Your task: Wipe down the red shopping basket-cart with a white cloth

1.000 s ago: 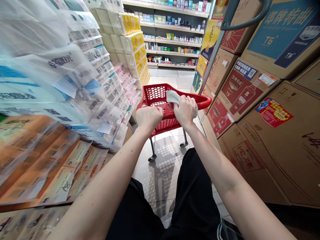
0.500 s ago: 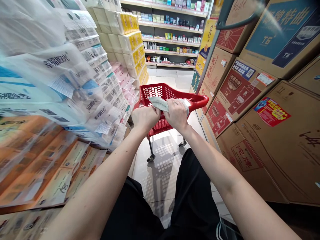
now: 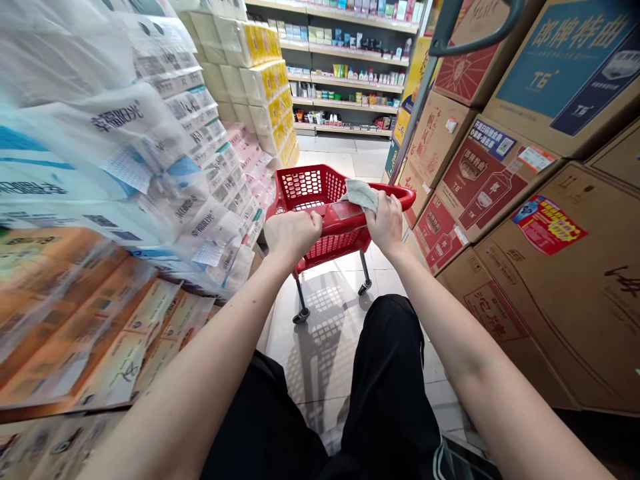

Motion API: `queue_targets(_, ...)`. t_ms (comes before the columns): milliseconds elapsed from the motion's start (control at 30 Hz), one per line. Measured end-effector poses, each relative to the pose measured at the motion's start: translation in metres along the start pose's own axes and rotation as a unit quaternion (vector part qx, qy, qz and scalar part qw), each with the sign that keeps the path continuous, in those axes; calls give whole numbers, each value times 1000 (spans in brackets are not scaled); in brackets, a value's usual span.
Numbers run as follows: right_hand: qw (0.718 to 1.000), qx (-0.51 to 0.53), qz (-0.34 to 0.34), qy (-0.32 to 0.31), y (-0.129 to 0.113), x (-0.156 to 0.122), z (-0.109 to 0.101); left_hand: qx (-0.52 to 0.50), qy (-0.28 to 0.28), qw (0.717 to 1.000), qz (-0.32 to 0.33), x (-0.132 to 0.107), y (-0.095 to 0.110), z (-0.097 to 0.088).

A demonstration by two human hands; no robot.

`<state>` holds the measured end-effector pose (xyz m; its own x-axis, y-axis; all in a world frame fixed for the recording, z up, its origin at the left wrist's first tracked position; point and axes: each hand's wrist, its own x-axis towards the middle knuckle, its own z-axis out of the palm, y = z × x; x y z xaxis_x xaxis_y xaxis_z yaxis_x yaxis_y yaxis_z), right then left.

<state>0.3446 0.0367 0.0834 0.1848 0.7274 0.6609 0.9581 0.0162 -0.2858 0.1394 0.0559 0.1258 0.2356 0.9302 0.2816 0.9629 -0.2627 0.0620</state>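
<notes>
In front of me stands a red plastic shopping cart (image 3: pixel 320 179) with a perforated basket and small dark wheels. My left hand (image 3: pixel 293 235) is closed around the left part of its handle. A pale grey-white cloth (image 3: pixel 361 195) lies over the right part of the handle. Fingers of my right hand (image 3: pixel 386 220) are closed on the cloth, pressing it against the red bar. Between my hands, the middle of the handle shows bare, with a greyish label panel on it. My right fingertips are partly hidden by the cloth.
Stacked tissue packs in plastic wrap (image 3: pixel 150 147) rise close on the left, with orange packs (image 3: pixel 100 313) below. Cardboard cartons (image 3: pixel 500 180) are piled on the right, beside a grey metal handle (image 3: pixel 475 47). Shelves of small products (image 3: pixel 350 73) cross the far end.
My right hand has slid the cloth rightward along the handle, away from my left hand, uncovering the handle's middle. My left hand keeps its grip in the same place.
</notes>
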Motion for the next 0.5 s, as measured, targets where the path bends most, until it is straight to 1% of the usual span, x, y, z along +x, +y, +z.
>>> queue_targets(100, 1000, -14, 23, -7, -5, 2, -2, 0, 0, 1000, 7, 0, 0, 0)
queue_targets(167, 999, -22, 25, -22, -9, 3, -4, 3, 0, 1000, 11, 0, 1, 0)
queue_targets(400, 994, -23, -34, -103, -33, 8, -13, 9, 8, 1000, 6, 3, 3, 1)
queue_targets(500, 990, -22, -66, -125, -46, 12, -17, 11, 5, 1000, 9, 4, 3, 2)
